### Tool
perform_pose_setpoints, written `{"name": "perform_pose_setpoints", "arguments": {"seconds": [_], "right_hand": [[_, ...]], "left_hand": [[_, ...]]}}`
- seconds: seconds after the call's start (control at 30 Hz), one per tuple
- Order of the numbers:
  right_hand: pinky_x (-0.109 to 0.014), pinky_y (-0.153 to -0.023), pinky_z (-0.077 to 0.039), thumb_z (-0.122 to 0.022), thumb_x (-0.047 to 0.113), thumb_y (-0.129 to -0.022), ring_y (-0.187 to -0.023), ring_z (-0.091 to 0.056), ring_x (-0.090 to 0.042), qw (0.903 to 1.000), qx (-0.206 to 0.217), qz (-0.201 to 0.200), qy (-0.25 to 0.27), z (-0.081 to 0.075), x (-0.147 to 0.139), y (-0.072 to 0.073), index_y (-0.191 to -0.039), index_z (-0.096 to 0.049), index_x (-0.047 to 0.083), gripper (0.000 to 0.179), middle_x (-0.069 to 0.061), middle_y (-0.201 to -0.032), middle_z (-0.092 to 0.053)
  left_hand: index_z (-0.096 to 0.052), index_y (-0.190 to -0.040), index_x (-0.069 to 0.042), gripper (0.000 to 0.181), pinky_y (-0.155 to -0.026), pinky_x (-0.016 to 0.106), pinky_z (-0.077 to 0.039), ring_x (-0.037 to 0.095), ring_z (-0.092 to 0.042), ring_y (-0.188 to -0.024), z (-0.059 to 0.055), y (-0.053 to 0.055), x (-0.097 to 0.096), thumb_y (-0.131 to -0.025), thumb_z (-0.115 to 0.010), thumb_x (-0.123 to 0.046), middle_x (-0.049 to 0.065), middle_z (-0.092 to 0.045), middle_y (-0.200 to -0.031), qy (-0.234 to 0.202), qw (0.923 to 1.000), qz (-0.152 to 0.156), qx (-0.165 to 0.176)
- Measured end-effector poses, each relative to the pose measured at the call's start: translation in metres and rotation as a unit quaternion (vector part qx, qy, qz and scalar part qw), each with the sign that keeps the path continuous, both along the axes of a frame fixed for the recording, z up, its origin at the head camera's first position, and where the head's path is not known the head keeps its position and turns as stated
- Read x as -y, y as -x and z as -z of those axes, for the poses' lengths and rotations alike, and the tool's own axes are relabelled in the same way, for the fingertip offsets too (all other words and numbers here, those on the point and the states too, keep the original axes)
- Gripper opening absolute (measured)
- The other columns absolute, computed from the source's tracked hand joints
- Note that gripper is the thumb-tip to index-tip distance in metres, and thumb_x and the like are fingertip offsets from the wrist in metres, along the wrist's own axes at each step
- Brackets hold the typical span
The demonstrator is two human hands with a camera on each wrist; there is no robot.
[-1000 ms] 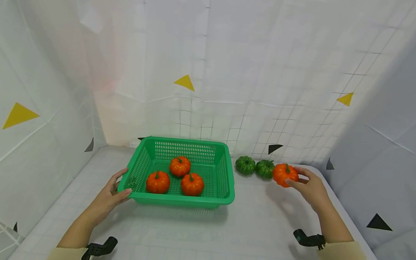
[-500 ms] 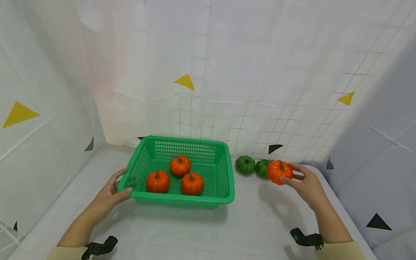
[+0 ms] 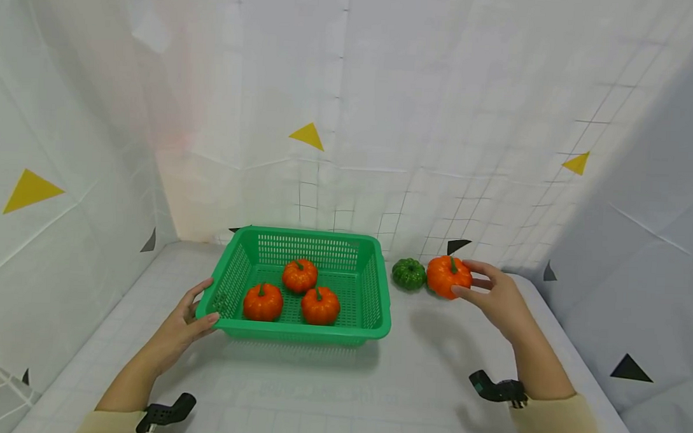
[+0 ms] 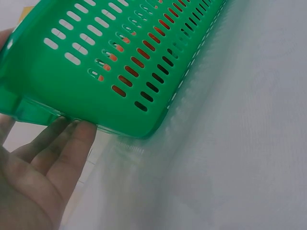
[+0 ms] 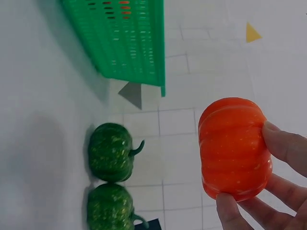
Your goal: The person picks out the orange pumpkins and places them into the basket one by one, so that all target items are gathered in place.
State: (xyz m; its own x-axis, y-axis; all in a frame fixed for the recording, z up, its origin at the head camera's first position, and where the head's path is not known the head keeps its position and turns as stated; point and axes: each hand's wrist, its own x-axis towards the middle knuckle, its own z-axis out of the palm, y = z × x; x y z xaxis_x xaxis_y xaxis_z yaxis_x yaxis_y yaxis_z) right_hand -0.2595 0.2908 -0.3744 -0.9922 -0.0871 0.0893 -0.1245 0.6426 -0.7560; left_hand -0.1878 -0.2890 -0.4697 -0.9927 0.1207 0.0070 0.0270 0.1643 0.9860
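Observation:
My right hand (image 3: 498, 304) grips a small orange pumpkin (image 3: 447, 278) by its side, thumb in front and fingers behind. In the right wrist view this pumpkin (image 5: 235, 148) is up off the table, with two green pumpkins (image 5: 110, 153) standing side by side below it. The head view shows one green pumpkin (image 3: 409, 274); the held pumpkin hides most of the other. At the left end of a green plastic basket (image 3: 302, 329), my left hand (image 3: 179, 332) holds the rim, its fingers (image 4: 72, 153) tucked against the outer wall. Three orange pumpkins (image 3: 263, 303) sit inside the basket.
A white gridded sheet (image 3: 348, 178) rises as a wall behind the table (image 3: 317, 394), with side sheets left and right. Yellow triangles (image 3: 308, 136) and black triangles (image 3: 459, 246) mark the sheets. The basket stands close to the back wall.
My right hand has carried the orange pumpkin left and slightly up, now in front of the second green pumpkin. The left hand and the basket have stayed put.

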Motion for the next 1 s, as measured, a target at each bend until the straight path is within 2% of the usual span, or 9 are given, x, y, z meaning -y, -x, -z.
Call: {"name": "perform_pose_setpoints", "arguments": {"seconds": [0.27, 0.53, 0.7, 1.0], "right_hand": [[-0.061, -0.095, -0.049, -0.077, 0.049, -0.086, -0.133, -0.044, -0.044, 0.9992, -0.011, -0.031, 0.023, -0.007, 0.022, 0.004, -0.151, -0.045, 0.015, 0.080, -0.015, -0.154, -0.040], [-0.057, -0.097, -0.049, -0.080, 0.048, -0.083, -0.133, -0.045, -0.039, 0.9979, 0.009, -0.046, 0.045, -0.011, 0.046, 0.014, -0.149, -0.048, 0.019, 0.078, -0.012, -0.152, -0.043], [-0.057, -0.099, -0.048, -0.079, 0.047, -0.084, -0.133, -0.045, -0.037, 0.9965, 0.021, -0.064, 0.049, -0.014, 0.058, 0.018, -0.148, -0.049, 0.020, 0.076, -0.013, -0.149, -0.047], [-0.049, -0.092, -0.054, -0.082, 0.036, -0.085, -0.128, -0.050, -0.036, 0.9927, 0.015, -0.100, 0.065, -0.021, 0.085, 0.028, -0.144, -0.054, 0.018, 0.067, -0.009, -0.146, -0.049]], "left_hand": [[-0.005, -0.162, -0.025, 0.082, -0.091, 0.020, -0.050, 0.014, -0.054, -0.118, 0.001, -0.001, 0.000, -0.102, -0.060, -0.014, 0.030, -0.022, -0.156, -0.002, 1.0000, 0.003, -0.004], [-0.005, -0.162, -0.024, 0.082, -0.093, 0.021, -0.050, 0.018, -0.053, -0.120, 0.001, 0.000, 0.000, -0.102, -0.060, -0.014, 0.031, -0.022, -0.156, -0.001, 1.0000, 0.005, -0.006], [-0.004, -0.162, -0.024, 0.083, -0.092, 0.020, -0.050, 0.013, -0.055, -0.117, 0.002, 0.000, 0.000, -0.102, -0.060, -0.015, 0.031, -0.024, -0.155, -0.003, 0.9999, 0.007, -0.008], [-0.004, -0.162, -0.023, 0.082, -0.092, 0.019, -0.049, 0.011, -0.056, -0.117, 0.002, 0.000, 0.000, -0.102, -0.059, -0.014, 0.031, -0.024, -0.154, -0.003, 0.9998, 0.013, -0.013]]}}
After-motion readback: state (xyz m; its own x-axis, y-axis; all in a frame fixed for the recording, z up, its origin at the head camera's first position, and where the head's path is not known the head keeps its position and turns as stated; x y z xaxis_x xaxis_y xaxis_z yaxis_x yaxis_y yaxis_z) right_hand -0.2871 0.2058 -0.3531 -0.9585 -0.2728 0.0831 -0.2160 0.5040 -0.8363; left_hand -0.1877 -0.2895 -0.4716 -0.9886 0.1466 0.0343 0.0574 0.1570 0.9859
